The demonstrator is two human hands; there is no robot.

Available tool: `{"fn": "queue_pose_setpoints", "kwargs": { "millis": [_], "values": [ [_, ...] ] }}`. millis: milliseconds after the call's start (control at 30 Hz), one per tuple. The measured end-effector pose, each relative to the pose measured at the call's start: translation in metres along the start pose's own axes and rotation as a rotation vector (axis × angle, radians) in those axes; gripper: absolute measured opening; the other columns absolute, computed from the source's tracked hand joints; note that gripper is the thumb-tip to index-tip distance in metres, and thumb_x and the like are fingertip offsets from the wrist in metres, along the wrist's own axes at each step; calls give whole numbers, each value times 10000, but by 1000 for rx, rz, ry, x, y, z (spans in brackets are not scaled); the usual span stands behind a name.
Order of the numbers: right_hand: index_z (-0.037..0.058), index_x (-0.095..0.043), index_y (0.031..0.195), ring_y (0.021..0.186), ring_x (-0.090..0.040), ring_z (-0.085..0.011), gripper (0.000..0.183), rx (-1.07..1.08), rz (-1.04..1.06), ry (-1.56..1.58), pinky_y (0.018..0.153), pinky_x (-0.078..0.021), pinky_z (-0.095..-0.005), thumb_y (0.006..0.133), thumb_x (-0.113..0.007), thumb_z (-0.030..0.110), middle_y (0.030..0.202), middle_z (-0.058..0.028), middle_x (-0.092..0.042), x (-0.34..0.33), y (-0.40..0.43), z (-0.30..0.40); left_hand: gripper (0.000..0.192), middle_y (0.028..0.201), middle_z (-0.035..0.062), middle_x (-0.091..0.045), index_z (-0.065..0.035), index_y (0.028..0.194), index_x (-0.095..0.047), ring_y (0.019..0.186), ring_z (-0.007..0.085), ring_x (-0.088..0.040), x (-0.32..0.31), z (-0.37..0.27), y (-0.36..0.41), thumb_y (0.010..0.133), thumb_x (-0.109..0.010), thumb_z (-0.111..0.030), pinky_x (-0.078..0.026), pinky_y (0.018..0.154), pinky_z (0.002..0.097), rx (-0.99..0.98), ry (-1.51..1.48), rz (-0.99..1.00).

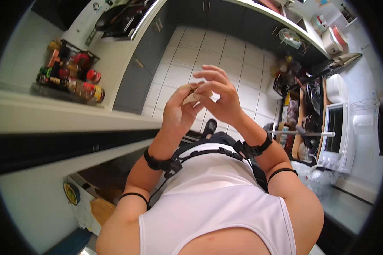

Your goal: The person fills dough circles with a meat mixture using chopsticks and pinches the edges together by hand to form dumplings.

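In front of my chest, above the tiled floor, I hold a dumpling [190,98] made of a pale dough wrapper with some brownish filling showing. My left hand [179,110] cups it from the left and below, thumb against its edge. From the other side, my right hand [221,97] pinches the wrapper between thumb and forefinger, while its remaining fingers are raised and spread. White powder like flour dusts both hands. The fingers hide much of the dumpling, so its exact shape is unclear.
Bottles and jars [83,89] crowd the left counter near a stove [127,19] with a pan. To the right stands a rack [306,124] with cookware, beside a white toaster oven [336,137]. Dark cabinets [223,19] border the white tiled floor [178,70]. A door frame [67,122] lies close at left.
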State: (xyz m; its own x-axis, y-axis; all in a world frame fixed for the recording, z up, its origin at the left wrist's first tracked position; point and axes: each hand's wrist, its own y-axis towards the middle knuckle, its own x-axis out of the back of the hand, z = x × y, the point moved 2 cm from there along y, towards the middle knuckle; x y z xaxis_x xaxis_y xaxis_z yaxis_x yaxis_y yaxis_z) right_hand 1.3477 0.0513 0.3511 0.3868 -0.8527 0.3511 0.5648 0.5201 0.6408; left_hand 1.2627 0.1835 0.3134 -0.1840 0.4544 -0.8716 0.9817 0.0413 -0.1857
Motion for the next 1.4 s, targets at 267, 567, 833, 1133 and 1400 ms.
{"fn": "queue_pose_setpoints", "kwargs": {
  "millis": [267, 567, 833, 1133, 1400],
  "values": [
    [115, -704, 897, 1246, -524, -358, 155, 159, -69, -255, 976, -475, -437, 771, -776, 61, 1172, -67, -677, 71, 46, -64, 256, 1104, 110, -631, -17, 1171, -574, 985, 188, -637, -50, 11, 118, 1037, -450, -196, -542, 890, 341, -26, -51, -38],
    [107, -680, 920, 1228, -554, -374, 139, 77, -161, -407, 981, -494, -421, 807, -758, 88, 1137, -62, -713, 113, 66, -133, 270, 1107, 99, -629, -23, 1181, -558, 976, 168, -631, -77, 22, 221, 1054, -419, -217, -557, 834, 301, 131, 75, -67],
    [96, -668, 910, 1263, -524, -380, 170, -29, -181, -418, 1004, -466, -446, 782, -772, 53, 1232, -91, -669, 137, 119, -199, 305, 1142, 121, -628, -7, 1213, -543, 992, 182, -633, -69, 7, 323, 1063, -381, -217, -557, 839, 306, 228, 71, 81],
    [89, -678, 886, 1250, -522, -365, 151, -141, -278, -310, 1000, -459, -444, 765, -739, 22, 1230, -100, -657, 150, 203, -285, 371, 1216, 142, -610, 16, 1279, -523, 1113, 207, -622, -79, -35, 429, 1064, -387, -255, -529, 964, 344, 245, 197, 258],
    [80, -690, 880, 1219, -551, -346, 148, -179, -342, -301, 990, -457, -439, 754, -741, 22, 1165, -105, -682, 162, 249, -337, 384, 1271, 148, -568, 41, 1311, -484, 1144, 184, -604, -79, -49, 496, 956, -608, -36, -497, 1029, 327, 171, 262, 341]
  ]
}}
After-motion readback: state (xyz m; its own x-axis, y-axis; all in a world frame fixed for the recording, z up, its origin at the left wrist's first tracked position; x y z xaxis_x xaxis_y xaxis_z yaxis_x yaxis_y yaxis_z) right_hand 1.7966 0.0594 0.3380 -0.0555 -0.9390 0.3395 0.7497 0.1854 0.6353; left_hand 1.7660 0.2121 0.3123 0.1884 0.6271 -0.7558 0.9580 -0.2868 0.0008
